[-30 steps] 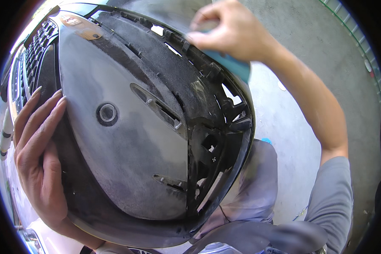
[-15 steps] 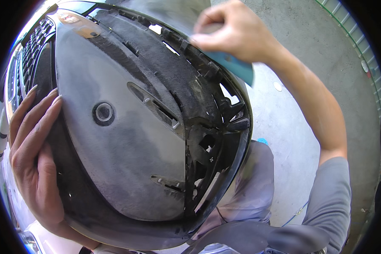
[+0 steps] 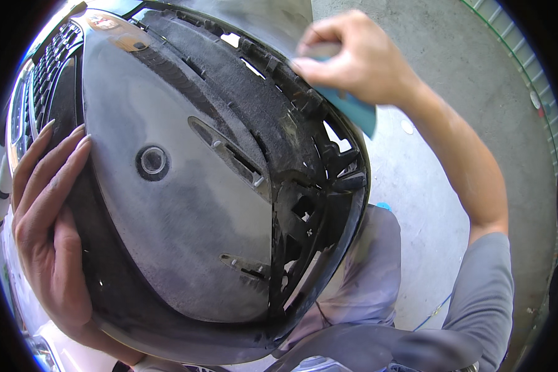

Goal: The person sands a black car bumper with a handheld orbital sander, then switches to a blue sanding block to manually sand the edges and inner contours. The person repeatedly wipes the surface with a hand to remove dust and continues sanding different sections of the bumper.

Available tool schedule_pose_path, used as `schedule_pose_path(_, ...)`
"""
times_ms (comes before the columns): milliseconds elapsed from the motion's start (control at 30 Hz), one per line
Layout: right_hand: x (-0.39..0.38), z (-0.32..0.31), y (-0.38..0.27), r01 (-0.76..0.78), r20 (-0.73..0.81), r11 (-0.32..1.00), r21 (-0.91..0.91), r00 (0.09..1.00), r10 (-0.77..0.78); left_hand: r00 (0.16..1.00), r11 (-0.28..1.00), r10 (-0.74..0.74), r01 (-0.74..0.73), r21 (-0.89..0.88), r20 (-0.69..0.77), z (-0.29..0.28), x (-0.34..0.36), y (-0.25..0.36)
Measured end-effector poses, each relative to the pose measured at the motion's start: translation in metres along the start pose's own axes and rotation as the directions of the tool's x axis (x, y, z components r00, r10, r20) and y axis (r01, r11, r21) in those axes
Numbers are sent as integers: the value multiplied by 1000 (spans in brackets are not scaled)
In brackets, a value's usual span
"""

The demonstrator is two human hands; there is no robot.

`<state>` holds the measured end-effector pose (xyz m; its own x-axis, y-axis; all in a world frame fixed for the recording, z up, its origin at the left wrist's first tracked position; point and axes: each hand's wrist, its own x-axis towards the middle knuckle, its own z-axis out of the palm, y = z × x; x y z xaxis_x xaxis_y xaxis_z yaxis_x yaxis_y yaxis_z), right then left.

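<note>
A large car bumper (image 3: 192, 186) fills the middle, its grey face dull and scuffed, with a round sensor hole (image 3: 152, 162) and two slotted recesses. My left hand (image 3: 53, 229) lies along its left side, fingers stretched out against the dark part beside the grille (image 3: 56, 68). At the upper right, my right hand (image 3: 359, 62) pinches a blue-green sheet of sandpaper (image 3: 356, 111) against the bumper's far right edge. The sheet hangs below the fingers and is slightly blurred; the contact under it is hidden.
Black clips and gaps line the bumper's right rim (image 3: 341, 164). Beyond it lies a grey concrete floor (image 3: 440, 149) with a thin cable (image 3: 433, 313). A ribbed metal wall (image 3: 514, 37) curves along the upper right. My leg (image 3: 372, 266) is close under the bumper's right side.
My right hand has slid a little down and to the right along the bumper's edge, carrying the sandpaper. My left hand stays on the left side.
</note>
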<state>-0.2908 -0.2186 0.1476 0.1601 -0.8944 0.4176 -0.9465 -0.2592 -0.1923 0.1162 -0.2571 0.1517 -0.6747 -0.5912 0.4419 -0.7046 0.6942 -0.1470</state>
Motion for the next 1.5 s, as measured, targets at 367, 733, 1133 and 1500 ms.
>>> schedule_pose_path(367,4,-4,-5,15,-6,1000,27,1000,-15,999,999,35,-35,-29,-6,0,2,-2)
schedule_pose_path(733,19,-1,2,-170,101,982,81,982,162,999,999,51,-51,2,15,0,-2,-9)
schedule_pose_path(1133,-33,-2,-3,-219,88,951,217,975,204,999,999,36,-36,23,2,5,-5,-14)
schedule_pose_path(1500,18,-4,0,32,15,998,53,999,-32,1000,999,-2,2,-48,5,-4,-4,-10)
